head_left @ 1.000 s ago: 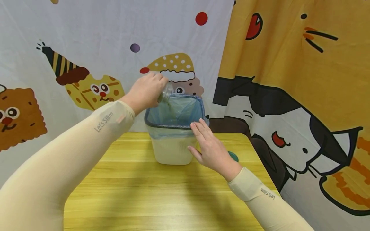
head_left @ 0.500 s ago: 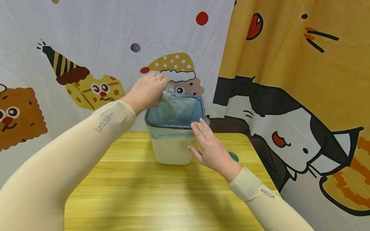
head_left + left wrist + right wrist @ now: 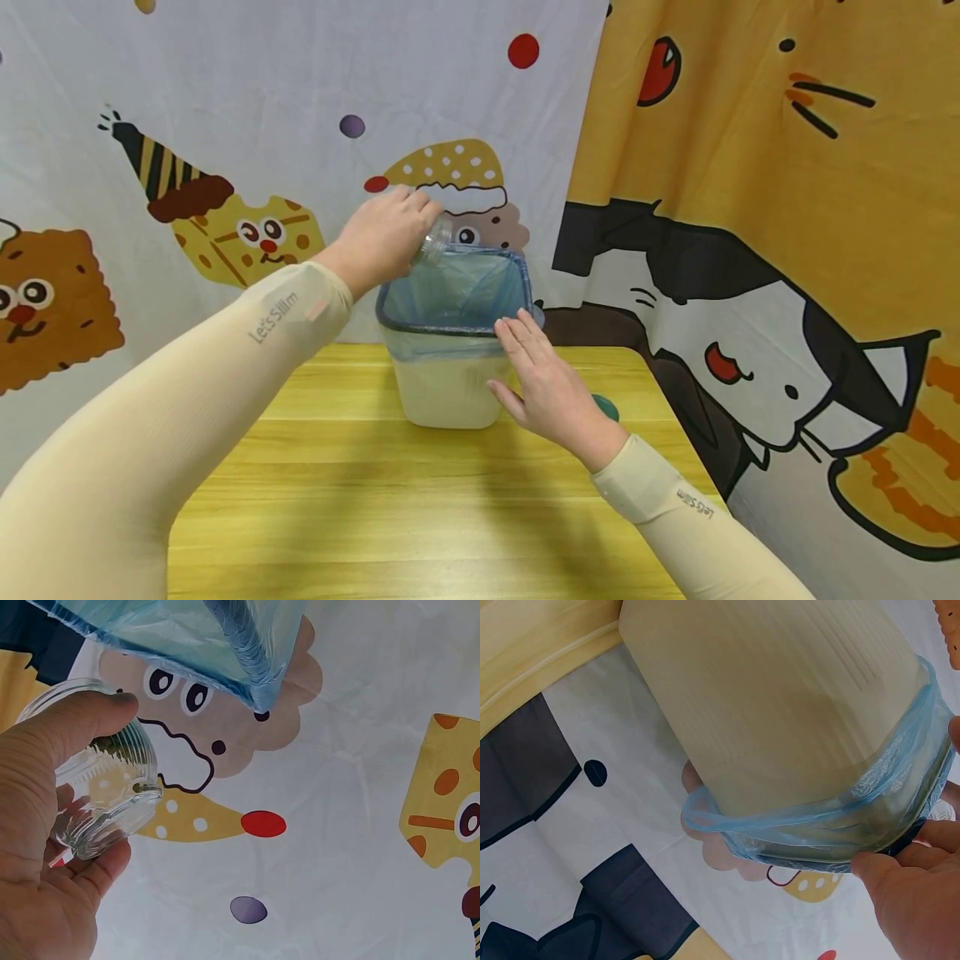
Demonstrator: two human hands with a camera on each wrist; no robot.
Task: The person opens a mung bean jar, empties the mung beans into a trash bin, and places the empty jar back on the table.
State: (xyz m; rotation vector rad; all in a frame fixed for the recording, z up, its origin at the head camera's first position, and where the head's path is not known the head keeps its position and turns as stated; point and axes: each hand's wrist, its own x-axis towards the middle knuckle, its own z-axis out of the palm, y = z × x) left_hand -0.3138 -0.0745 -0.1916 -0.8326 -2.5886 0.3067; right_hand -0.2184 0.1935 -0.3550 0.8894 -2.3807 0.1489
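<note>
My left hand (image 3: 390, 233) grips a clear glass jar (image 3: 432, 240) above the back left of a pale bin (image 3: 450, 392). The jar is tilted, its ribbed neck toward the bin's opening. A few small greenish bits show inside it in the left wrist view, where thumb and fingers wrap round the glass (image 3: 112, 787). A blue plastic bag (image 3: 480, 283) lines the bin and folds over its dark rim. My right hand (image 3: 543, 383) has straight fingers touching the rim at the front right corner. The right wrist view shows its fingertips (image 3: 870, 864) against the bag-covered rim.
The bin stands near the far edge of a yellow wood-grain table (image 3: 420, 517). Partly behind my right hand lies a small green disc (image 3: 606, 407). Close behind the table hangs a white cartoon cloth (image 3: 247, 75), with an orange one (image 3: 712, 150) at right.
A faint greenish streak below the jar's mouth in the earlier frames no longer shows. Both hands and the bin stay almost in place.
</note>
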